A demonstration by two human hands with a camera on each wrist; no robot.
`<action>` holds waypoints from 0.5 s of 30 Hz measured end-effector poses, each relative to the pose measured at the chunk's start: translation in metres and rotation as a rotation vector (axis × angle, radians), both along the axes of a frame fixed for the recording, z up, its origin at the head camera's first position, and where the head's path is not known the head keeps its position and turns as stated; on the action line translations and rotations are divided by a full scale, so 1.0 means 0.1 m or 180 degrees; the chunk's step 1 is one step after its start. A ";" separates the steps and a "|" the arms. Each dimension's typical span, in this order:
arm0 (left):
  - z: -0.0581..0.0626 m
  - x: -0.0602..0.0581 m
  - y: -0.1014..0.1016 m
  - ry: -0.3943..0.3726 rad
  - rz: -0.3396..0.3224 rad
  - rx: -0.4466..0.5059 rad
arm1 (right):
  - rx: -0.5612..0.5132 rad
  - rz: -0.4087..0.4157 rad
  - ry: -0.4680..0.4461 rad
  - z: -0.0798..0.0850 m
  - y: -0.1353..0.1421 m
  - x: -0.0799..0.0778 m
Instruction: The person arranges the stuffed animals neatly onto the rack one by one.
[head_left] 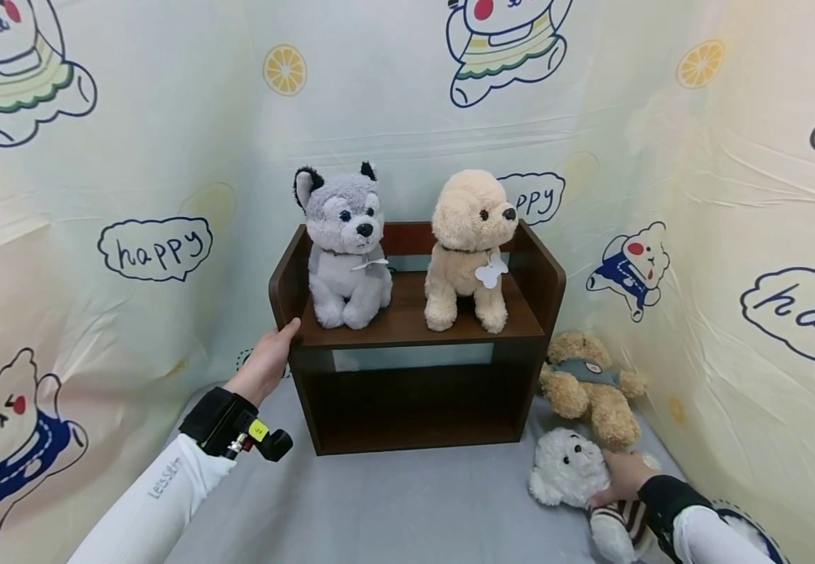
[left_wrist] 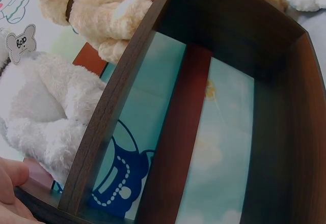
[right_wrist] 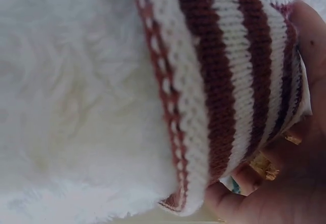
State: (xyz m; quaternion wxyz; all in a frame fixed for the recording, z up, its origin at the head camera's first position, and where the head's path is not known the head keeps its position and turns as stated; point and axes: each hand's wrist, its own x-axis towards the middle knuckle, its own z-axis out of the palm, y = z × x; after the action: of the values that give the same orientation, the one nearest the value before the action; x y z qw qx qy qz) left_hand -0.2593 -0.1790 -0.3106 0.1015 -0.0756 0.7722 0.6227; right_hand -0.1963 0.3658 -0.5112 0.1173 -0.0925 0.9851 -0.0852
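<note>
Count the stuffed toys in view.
4: a gray dog and a cream dog on the shelf, a brown bear right of it, and a white bear gripped by the right hand. Others may be hidden.

- two plush dogs: one grey dog (head_left: 347, 258), one cream dog (head_left: 469, 251)
- two plush bears: one brown bear (head_left: 594, 395), one white bear (head_left: 574, 471)
- one wooden shelf unit (head_left: 414, 342), with two levels
- two grips: one left grip (head_left: 266, 364), one right grip (head_left: 626, 475)
- two black wristbands (head_left: 215, 419)
- two white sleeves (head_left: 161, 495)
- two white neck tags (head_left: 490, 272)
- two printed orange slices (head_left: 284, 70)
- at least three printed speech bubbles (head_left: 156, 249)
</note>
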 end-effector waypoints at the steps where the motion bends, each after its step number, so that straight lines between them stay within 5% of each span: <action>1: 0.00 0.00 0.00 0.0002 0.0002 -0.0002 | 0.0011 0.0010 0.0027 -0.01 0.00 0.00; 15: 0.00 0.01 0.01 0.0057 -0.0018 0.0028 | -0.0090 0.0097 -0.0055 -0.01 -0.04 -0.02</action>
State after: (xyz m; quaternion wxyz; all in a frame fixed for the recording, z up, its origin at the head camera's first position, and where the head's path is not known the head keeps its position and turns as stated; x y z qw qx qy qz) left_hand -0.2582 -0.1776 -0.3105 0.0967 -0.0674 0.7706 0.6263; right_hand -0.1979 0.3620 -0.5120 0.1258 -0.1084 0.9812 -0.0981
